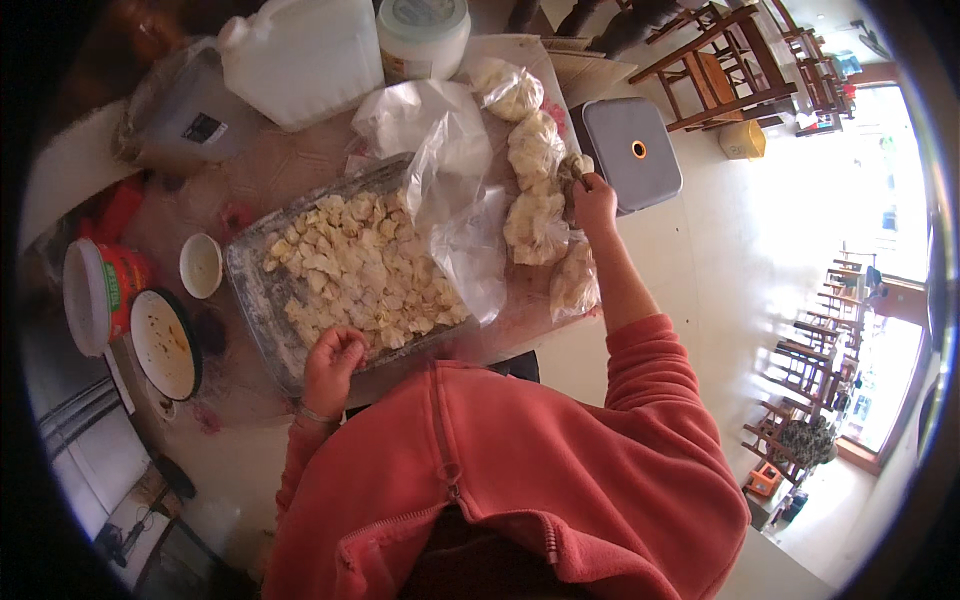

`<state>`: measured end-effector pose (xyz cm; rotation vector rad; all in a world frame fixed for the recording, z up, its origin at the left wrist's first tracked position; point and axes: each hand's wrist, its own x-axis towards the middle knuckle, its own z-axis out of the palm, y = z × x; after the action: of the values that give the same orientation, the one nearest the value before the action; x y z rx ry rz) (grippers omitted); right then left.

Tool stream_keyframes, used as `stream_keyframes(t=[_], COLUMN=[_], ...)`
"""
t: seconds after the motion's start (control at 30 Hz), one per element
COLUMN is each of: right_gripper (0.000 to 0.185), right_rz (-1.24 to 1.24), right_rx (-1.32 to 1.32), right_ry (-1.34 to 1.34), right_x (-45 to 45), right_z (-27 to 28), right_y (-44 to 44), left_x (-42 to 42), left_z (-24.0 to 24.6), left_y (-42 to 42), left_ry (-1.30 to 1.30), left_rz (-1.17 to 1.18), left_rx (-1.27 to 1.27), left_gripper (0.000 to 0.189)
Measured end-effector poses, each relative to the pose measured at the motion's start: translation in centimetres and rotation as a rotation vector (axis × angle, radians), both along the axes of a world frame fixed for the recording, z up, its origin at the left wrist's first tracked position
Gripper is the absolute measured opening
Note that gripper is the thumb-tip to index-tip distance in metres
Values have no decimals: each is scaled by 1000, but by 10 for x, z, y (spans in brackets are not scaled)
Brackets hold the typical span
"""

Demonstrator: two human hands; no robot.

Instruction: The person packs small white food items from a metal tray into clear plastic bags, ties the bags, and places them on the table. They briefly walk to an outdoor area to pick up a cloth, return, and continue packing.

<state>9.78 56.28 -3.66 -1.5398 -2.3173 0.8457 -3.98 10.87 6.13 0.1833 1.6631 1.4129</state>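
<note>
A glass-like rectangular tray (259,322) lies before me, dusted with flour. Many small folded dough pieces that look like wontons (360,262) are heaped in it. By its near edge is my left hand (335,364), fingers curled in and nothing visible in them. My right hand (596,201) reaches to the table's right edge and grips a small greyish bundle (571,174), partly hidden by the fingers. Filled clear plastic bags (536,225) of pale pieces stand in a row beside that hand. Loose clear plastic bags (450,150) cover the tray's far right corner.
A white jug (304,64), a lidded tub (424,37) and a grey bucket (191,112) stand at the back. Leftward are a small bowl (201,265), a dark-rimmed enamel dish (161,345) and a red tub (124,289). A grey lidded bin (634,150) stands beyond the right edge.
</note>
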Motion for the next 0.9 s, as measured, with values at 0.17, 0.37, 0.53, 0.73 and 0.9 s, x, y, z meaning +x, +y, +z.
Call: stream_keyframes(t=[0.17,0.37,0.53,0.73,0.9], right_gripper=[22,20,20,15,22], right_rz=[193,733,1244,1150,932], right_rx=[332,-422,127,70,-6], right_ry=[4,325,-27,22,235], right_x=[-9,-75,-112,-93,-62], right_z=[82,87,74,96,107], right_y=[-17,-98,-116,-112,-128], left_x=[-1,5,10,33,63], left_z=[-10,-19,-29,-39,-49], left_y=[-3,-9,-25,-44,-48], left_ry=[-41,4,139,226,454], left_rz=[119,63,44,153,126], left_rx=[124,184,216,263,317], left_gripper=[10,10,9,10,13])
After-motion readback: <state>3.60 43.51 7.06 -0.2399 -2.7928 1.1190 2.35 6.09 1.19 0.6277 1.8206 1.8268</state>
